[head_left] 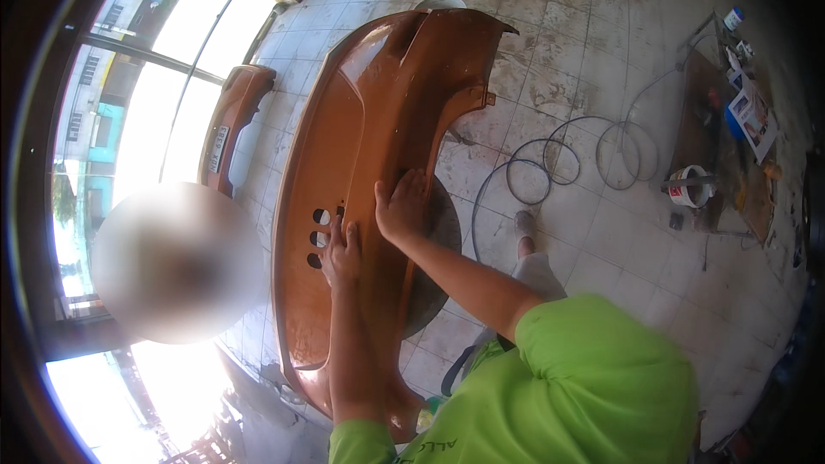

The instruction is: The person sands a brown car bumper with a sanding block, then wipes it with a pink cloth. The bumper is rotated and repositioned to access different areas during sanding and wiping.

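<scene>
A large orange-brown car bumper (318,137) lies in front of me, its long side running away from me. Flat against its right-hand part rests my right hand (402,206), the fingers stretched out and the thumb apart. My left hand (342,256) touches the panel just right of several dark-edged oval holes, with its fingers extended. Neither hand appears to hold anything; what lies beneath the palms is hidden. A dark round support (440,249) shows partly under the bumper's right side.
A second orange bumper (225,133) with a plate stands by the bright windows at left. A black hose (550,142) loops over the tiled floor. At right, a cluttered bench (696,129) stands near a white bucket (690,187). A blurred round patch covers part of the left side.
</scene>
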Demonstrator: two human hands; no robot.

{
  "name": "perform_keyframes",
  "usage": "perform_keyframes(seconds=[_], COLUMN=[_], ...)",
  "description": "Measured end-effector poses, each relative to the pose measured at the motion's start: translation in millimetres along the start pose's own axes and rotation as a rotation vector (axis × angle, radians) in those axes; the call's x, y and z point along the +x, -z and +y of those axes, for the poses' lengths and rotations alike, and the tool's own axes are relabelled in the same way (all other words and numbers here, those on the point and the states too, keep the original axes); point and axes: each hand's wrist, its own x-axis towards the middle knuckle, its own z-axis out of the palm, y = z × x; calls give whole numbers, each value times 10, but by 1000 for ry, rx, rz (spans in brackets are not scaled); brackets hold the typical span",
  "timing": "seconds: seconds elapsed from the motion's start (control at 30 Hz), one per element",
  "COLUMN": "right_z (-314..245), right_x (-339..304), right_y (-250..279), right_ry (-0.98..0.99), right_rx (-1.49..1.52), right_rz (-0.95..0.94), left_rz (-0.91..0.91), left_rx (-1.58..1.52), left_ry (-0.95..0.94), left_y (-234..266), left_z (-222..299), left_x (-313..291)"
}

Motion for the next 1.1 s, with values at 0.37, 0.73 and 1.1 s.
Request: perform_keyframes(seconds=[0.37,0.73,1.1], right_z=[50,1038,49], right_x=[1011,-3557,-1788], right_y=[176,-833,-290], right_ry=[69,1970,2551], right_rx=[102,-465,-882], right_rz=[183,-935,-801], left_rz=[201,498,1074], left_rx=[-173,-274,-1662], left_ry=[-196,258,1521], left_y=[213,-271,-2273], left_z=[-2009,-3079,-3148], left_x=[-1908,-4033,-6262])
